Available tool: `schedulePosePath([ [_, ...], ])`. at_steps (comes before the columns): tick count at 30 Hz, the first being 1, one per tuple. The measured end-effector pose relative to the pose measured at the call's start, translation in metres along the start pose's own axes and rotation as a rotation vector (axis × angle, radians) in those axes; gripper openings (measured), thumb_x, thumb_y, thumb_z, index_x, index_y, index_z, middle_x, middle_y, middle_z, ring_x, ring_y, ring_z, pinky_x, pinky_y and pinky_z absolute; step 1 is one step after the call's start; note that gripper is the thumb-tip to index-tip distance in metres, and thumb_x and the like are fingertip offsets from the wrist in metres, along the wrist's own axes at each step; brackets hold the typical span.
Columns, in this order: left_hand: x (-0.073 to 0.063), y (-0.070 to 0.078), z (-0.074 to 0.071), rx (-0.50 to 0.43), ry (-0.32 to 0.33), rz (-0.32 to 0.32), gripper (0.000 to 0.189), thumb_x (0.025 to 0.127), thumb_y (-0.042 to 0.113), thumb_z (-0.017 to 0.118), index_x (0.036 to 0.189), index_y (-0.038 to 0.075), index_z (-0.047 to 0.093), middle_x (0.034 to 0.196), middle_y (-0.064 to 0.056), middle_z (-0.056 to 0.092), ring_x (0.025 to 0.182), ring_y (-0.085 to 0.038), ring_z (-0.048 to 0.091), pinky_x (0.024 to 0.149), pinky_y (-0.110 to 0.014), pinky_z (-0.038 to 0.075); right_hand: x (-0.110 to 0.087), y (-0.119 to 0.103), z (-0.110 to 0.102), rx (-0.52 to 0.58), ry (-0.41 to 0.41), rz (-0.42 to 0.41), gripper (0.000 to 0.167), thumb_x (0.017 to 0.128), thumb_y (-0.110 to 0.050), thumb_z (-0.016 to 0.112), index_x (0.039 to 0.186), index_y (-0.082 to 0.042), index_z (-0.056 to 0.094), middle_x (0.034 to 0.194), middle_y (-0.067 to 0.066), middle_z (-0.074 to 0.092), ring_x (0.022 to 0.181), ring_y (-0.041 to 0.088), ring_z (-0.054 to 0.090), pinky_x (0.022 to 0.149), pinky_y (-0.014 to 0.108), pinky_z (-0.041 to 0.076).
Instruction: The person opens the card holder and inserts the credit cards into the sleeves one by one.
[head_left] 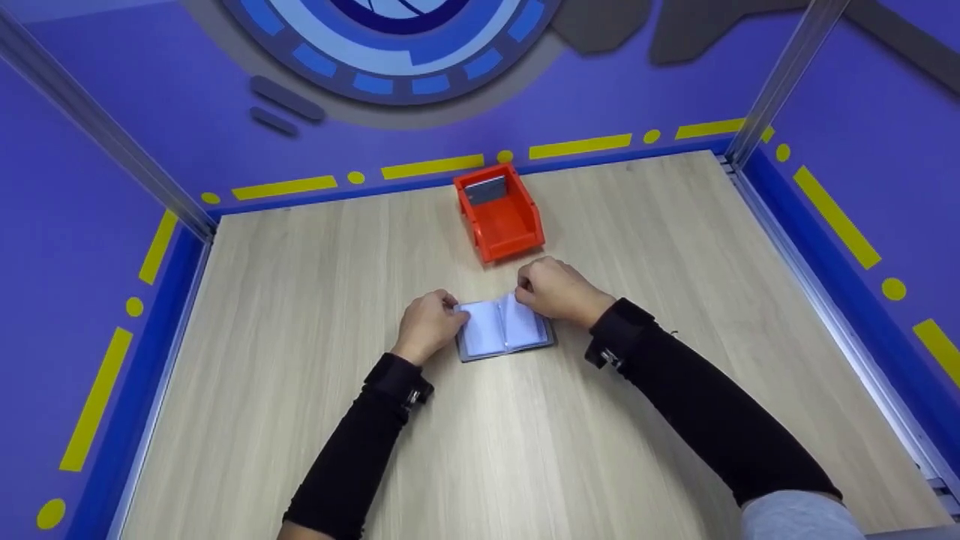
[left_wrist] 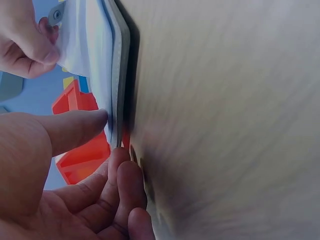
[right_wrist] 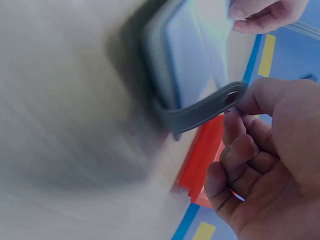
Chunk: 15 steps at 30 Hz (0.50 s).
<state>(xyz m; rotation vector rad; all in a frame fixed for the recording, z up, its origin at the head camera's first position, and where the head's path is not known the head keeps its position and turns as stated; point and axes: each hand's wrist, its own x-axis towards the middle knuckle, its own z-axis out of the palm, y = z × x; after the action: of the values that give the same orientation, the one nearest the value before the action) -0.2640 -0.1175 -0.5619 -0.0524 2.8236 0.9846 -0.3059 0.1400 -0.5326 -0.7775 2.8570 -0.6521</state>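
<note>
A small grey card holder (head_left: 544,341) lies spread open on the table, with clear plastic sleeves (head_left: 482,330) inside. On its left edge, my left hand (head_left: 429,328) grips it, the thumb on the sleeves and fingertips at the underside of the cover, as the left wrist view shows. My right hand (head_left: 559,289) pinches at the upper part of the right-hand sleeves with thumb and forefinger. A grey strap (right_wrist: 200,112) with a snap stud sticks out from the cover, its end close by the right thumb. The exact pinch point is partly hidden behind the strap.
Just beyond the card holder stands an orange-red plastic bin (head_left: 501,247) with a flat grey piece (head_left: 486,190) against its inner wall. The wooden tabletop (head_left: 315,300) is bounded by blue-purple panels (head_left: 600,105) at the back and sides, with metal posts at the corners.
</note>
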Motion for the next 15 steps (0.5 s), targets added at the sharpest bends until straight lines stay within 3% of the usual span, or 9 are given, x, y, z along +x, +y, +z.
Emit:
schedulePosePath([
  [15,-0.002,-0.002,-0.002,0.009,0.019,-0.013,0.025,0.099,0.03,0.076,0.111,0.008,0.079,0.104,-0.009,0.079,0.088,-0.025,0.07,0.081,-0.04,0.055,0.016,-0.019,0.003,0.272,-0.035,0.074,0.017,0.097,-0.015,0.069,0.085,-0.008,0.078,0.071,-0.003,0.06,0.066,0.016,0.055,0.065,0.03,0.044],
])
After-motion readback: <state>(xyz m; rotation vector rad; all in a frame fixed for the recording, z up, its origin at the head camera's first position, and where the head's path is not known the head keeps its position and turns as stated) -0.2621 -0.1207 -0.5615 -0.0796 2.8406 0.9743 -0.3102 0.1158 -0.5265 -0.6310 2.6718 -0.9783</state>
